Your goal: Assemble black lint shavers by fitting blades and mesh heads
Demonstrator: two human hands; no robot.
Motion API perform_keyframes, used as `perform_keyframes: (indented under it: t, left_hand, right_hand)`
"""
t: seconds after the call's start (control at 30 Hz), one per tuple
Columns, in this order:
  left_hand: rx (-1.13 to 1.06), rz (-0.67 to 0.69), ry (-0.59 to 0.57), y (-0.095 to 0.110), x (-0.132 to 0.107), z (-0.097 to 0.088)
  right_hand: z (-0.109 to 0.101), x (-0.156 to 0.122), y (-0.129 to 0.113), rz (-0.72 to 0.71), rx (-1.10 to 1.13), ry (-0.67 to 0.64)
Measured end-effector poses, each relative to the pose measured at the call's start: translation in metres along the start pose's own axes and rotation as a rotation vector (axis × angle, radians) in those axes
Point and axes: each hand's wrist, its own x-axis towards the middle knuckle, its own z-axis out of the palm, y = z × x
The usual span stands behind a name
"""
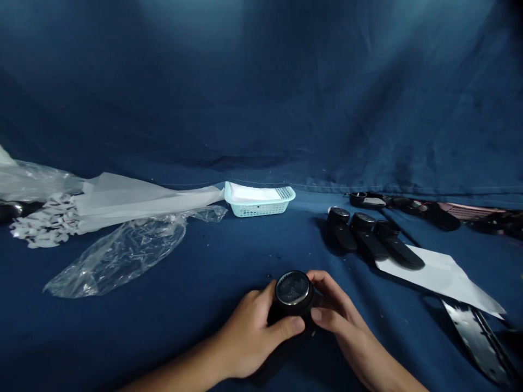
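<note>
Both my hands hold a black handheld device with a round glossy top (293, 288) low in the middle of the view. Its top has a silvery rim and faces up towards me. My left hand (253, 329) wraps the left side, with the thumb across the front. On the right, my right hand (339, 310) has its thumb and fingers closed against the device. The lower body is mostly hidden by my hands and shadow. Its kind cannot be made out. Several similar black devices (370, 239) with round heads lie side by side to the right.
A light blue basket (261, 209) with white paper stands at the back. Clear plastic bags (122, 256), a white sheet (143, 198) and a pile of small white pieces (49, 220) lie left. At right are white paper (445, 277), a metallic strip (478, 337) and a pink basket (469, 211).
</note>
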Motion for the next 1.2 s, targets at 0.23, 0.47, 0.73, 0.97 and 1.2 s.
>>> perform_keyframes:
  t: [0.23, 0.47, 0.73, 0.97, 1.2]
  left_hand:
    - [-0.058, -0.009, -0.008, -0.002, 0.002, -0.002]
    - [-0.273, 0.055, -0.037, -0.017, 0.003, 0.002]
    - [-0.389, 0.005, -0.042, -0.022, 0.004, 0.002]
    - [-0.463, -0.025, -0.055, -0.023, 0.005, 0.002]
    - [-0.481, -0.045, -0.066, -0.024, 0.004, 0.001]
  right_hand:
    - [-0.001, 0.003, 0.003, -0.002, 0.035, -0.029]
    - [0.0, 0.004, 0.002, 0.017, 0.061, -0.039]
    - [-0.004, 0.003, 0.006, 0.027, 0.06, -0.03]
    - [-0.006, 0.001, 0.006, 0.029, 0.051, -0.03]
    - [-0.003, 0.002, 0.003, 0.039, 0.084, -0.013]
